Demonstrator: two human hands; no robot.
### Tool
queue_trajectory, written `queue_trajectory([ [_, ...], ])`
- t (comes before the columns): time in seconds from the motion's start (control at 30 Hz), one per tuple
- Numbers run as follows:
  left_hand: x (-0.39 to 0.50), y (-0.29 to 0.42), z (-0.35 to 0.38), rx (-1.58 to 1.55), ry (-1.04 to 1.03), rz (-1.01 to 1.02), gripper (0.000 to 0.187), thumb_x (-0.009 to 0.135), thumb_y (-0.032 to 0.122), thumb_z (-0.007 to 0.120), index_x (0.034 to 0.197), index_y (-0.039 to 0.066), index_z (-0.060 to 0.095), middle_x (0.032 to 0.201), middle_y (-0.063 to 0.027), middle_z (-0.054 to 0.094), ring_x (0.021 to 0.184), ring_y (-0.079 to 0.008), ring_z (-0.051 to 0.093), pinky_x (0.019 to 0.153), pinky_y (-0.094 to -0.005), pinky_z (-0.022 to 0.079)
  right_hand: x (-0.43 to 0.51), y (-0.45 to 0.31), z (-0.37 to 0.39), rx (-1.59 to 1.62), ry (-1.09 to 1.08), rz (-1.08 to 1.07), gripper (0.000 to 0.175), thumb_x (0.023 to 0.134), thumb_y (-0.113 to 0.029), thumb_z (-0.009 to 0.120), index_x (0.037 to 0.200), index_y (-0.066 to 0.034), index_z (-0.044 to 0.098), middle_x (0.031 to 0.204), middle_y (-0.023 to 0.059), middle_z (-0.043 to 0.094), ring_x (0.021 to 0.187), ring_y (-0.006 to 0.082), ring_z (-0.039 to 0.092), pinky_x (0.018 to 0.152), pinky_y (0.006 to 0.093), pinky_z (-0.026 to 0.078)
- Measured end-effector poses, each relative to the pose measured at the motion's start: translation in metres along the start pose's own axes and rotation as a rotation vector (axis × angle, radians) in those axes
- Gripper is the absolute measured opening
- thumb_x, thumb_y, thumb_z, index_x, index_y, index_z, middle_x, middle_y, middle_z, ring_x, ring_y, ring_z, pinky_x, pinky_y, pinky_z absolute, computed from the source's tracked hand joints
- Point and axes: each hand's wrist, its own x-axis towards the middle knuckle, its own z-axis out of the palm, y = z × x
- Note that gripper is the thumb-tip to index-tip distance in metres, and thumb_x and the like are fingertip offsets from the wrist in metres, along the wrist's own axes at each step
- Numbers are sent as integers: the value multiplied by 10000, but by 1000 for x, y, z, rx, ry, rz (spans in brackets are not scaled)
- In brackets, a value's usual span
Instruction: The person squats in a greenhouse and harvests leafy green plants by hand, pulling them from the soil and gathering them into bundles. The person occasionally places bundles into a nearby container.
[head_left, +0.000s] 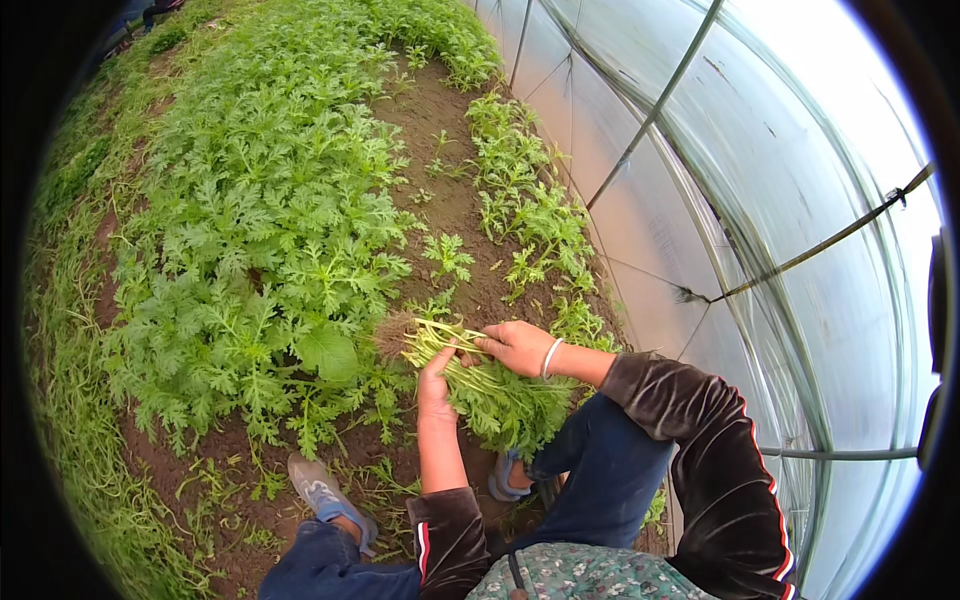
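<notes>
A bunch of uprooted leafy greens (491, 390) lies across both hands, its pale stems and brown roots pointing left and its lobed leaves hanging to the right. My left hand (436, 379) grips the stems from below near the root end, thumb on top. My right hand (517, 346), with a white bangle at the wrist, has its fingers closed on the upper side of the same stems. Part of its fingers is hidden by the stems. Close to the roots, on the left, stands a dense bed of the same lobed greens (277, 195) with one broad round leaf (328, 354) among them.
Bare brown soil (424, 112) runs between the bed and a thinner row of greens (525, 180). A plastic greenhouse wall (637, 247) with metal poles rises at the right. Strewn green stems (67, 420) cover the left side. Part of another person (159, 9) shows at the top left.
</notes>
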Motion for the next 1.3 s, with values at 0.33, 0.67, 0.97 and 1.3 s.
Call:
queue_trajectory([
  [0.33, -14, 13, 14, 151, 22, 158, 347, 926, 281, 605, 1193, 60, 628, 830, 2, 612, 699, -83, 537, 627, -227, 435, -10, -33, 9, -600, -20, 15, 232, 886, -277, 514, 912, -65, 604, 761, 167, 681, 723, 336, 681, 640, 449, 529],
  [0.67, -23, 25, 21, -29, -36, 114, 243, 902, 199, 608, 1080, 39, 654, 782, -33, 595, 615, -114, 542, 563, -257, 468, 21, -15, -8, 530, 16, 188, 463, 886, -393, 638, 1053, 39, 644, 936, 138, 688, 822, 220, 656, 753, 340, 516],
  [0.97, -25, 26, 19, -83, -3, 148, 254, 904, 271, 643, 1022, 47, 640, 779, -29, 595, 608, -110, 553, 552, -262, 484, 24, -21, -2, 811, -61, 264, 112, 816, -94, 712, 880, -29, 647, 732, 19, 634, 647, 94, 576, 598, 262, 464],
  [1.3, -18, 30, 10, -60, 157, 131, 250, 859, 321, 703, 913, 88, 629, 767, -23, 572, 613, -160, 592, 551, -303, 514, 17, -4, -20, -242, 581, -248, 339, 756, -167, 715, 1028, -5, 594, 881, 154, 622, 800, 262, 622, 742, 369, 505],
])
